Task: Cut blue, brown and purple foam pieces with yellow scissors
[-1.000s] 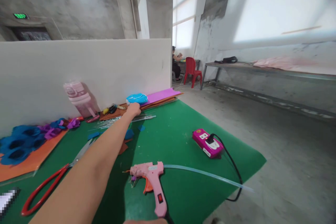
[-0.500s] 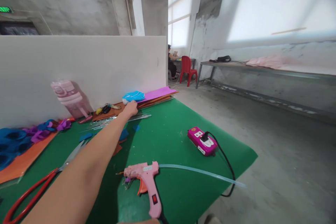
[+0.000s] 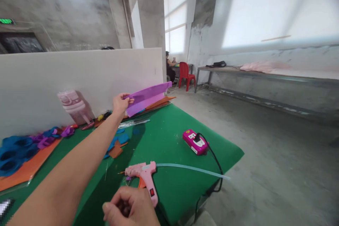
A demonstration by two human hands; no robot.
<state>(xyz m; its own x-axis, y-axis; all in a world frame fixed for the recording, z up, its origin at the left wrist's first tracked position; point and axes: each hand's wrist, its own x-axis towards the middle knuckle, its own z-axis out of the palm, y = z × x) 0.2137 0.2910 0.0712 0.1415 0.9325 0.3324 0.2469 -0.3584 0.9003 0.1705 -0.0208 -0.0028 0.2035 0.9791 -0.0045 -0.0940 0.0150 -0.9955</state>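
Observation:
At the back of the green-covered table [image 3: 164, 141], my left hand [image 3: 122, 104] pinches the near edge of a purple felt sheet [image 3: 145, 99]. That sheet is lifted and folded, its far end leaning over brown sheets [image 3: 161, 103]. My right hand [image 3: 135, 206] is at the bottom of the view, its fingers loosely curled with nothing visible in them. Just beyond it lies a pink glue gun [image 3: 144, 173], a long clear glue stick [image 3: 188, 170] running out of its rear. Blue and orange felt scraps [image 3: 116, 146] lie below my left wrist.
A magenta power strip [image 3: 195, 142] with a black plug sits near the right edge. A pink bottle [image 3: 72, 106] stands against the white partition [image 3: 111, 70]. Blue and purple felt pieces [image 3: 18, 152] lie at left. A red chair [image 3: 186, 75] and a seated person [image 3: 170, 67] are farther off.
My left hand has taken hold of the purple sheet and raised its near end. The bright blue bundle is out of sight. My right hand has risen into view; the red-handled scissors no longer show.

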